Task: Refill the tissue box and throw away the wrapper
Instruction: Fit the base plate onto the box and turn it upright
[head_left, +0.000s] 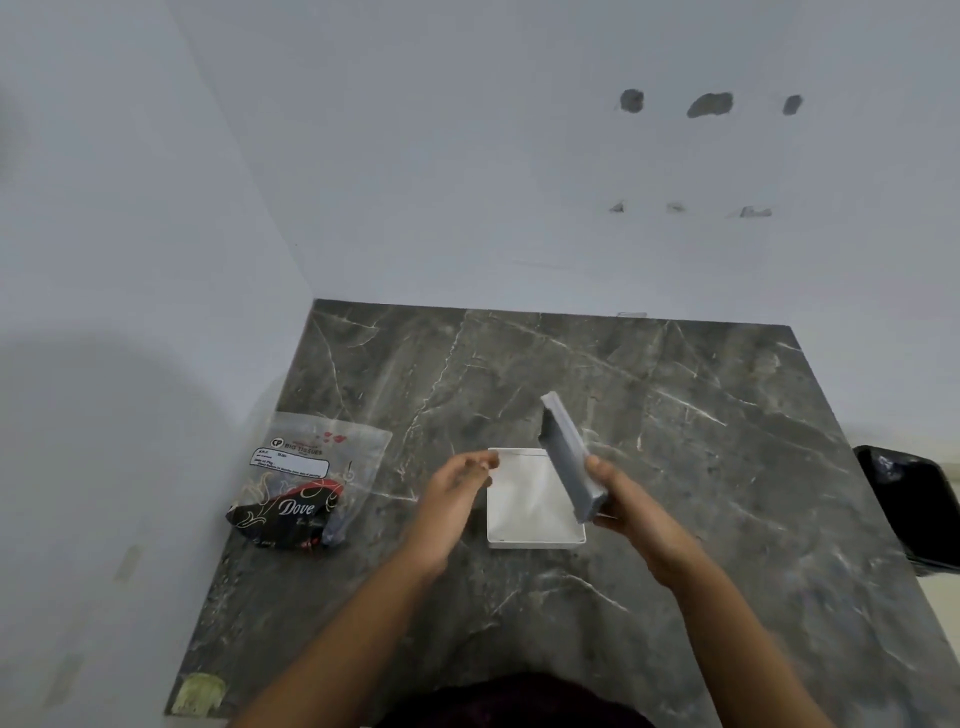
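Note:
A white square tissue box stands open on the dark marble table, with white tissue showing inside. My right hand holds the box's grey lid tilted up on edge over the box's right side. At the box's upper left corner hovers my left hand, fingers loosely curled and holding nothing. A crumpled clear and dark plastic wrapper printed "Dove" lies on the table to the left, apart from both hands.
White walls close off the table at the back and left. A black bin lined with a black bag stands past the table's right edge. A yellowish patch marks the front left corner.

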